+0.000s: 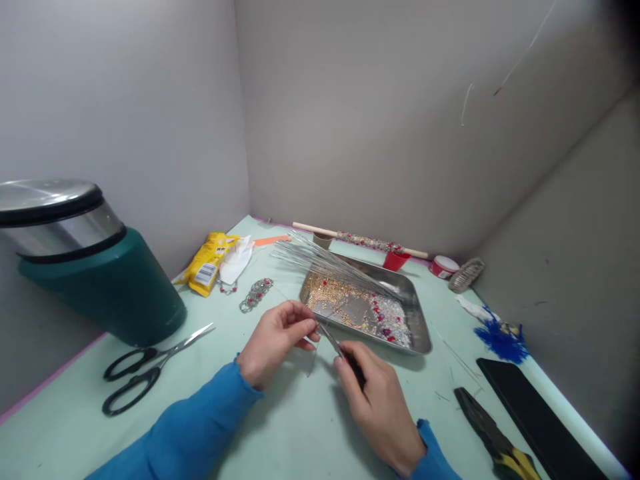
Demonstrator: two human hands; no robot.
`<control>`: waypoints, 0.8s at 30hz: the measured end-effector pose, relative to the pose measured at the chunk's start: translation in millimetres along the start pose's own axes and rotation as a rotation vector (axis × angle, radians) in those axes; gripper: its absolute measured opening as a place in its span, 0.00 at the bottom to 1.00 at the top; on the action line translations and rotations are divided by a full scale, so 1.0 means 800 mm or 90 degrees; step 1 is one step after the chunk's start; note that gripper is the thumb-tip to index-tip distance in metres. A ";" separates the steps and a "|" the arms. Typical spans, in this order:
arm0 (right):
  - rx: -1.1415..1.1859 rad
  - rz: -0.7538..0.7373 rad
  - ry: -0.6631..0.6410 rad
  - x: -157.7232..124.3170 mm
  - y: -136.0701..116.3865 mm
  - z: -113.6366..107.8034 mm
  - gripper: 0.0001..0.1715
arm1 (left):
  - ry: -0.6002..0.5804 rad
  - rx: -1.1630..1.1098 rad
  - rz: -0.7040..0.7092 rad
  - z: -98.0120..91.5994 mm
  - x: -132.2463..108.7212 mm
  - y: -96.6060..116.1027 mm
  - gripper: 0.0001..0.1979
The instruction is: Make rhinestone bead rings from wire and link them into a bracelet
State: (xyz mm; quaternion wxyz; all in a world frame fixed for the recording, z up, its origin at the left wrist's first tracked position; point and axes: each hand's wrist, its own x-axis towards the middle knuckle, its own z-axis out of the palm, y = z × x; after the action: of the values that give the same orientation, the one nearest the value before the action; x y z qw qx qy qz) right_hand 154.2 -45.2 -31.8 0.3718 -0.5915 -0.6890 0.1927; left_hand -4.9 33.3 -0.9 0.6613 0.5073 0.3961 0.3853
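Note:
My left hand (281, 339) pinches a thin wire (313, 361) between thumb and fingers near the centre. In my right hand (377, 399) is a slim metal tool with a dark handle (354, 365); its narrow tip (327, 335) meets the wire at my left fingertips. Just beyond both hands lies a metal tray (423, 327) with gold beads (327, 295), clear beads (397, 325) and some red ones. A bundle of thin wires (340, 267) rests across the tray's back edge.
Black scissors (145, 373) and a large green flask (105, 287) stand left, near a yellow packet (207, 263) and a beaded wire piece (257, 295). A beaded stick (370, 241) lies behind the tray. Pliers (487, 427), a black flat object (540, 420) and blue threads (500, 339) are right.

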 end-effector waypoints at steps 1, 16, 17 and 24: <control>-0.008 -0.005 0.004 0.000 0.001 0.000 0.08 | 0.002 0.004 0.001 0.000 0.000 0.000 0.09; -0.085 -0.055 0.040 0.000 0.006 0.004 0.09 | 0.004 -0.003 0.002 0.000 0.003 -0.006 0.10; -0.090 -0.058 0.045 0.000 0.007 0.005 0.09 | 0.004 -0.011 -0.004 0.000 0.003 -0.006 0.10; -0.097 -0.056 0.052 0.000 0.006 0.006 0.10 | 0.012 -0.031 -0.028 0.004 -0.001 0.001 0.11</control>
State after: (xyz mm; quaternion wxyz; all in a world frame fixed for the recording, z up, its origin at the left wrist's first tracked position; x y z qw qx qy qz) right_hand 154.1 -42.9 -38.2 0.3613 -0.5950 -0.7111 0.0989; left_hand -2.4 31.5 0.7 0.6782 0.4786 0.4035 0.3849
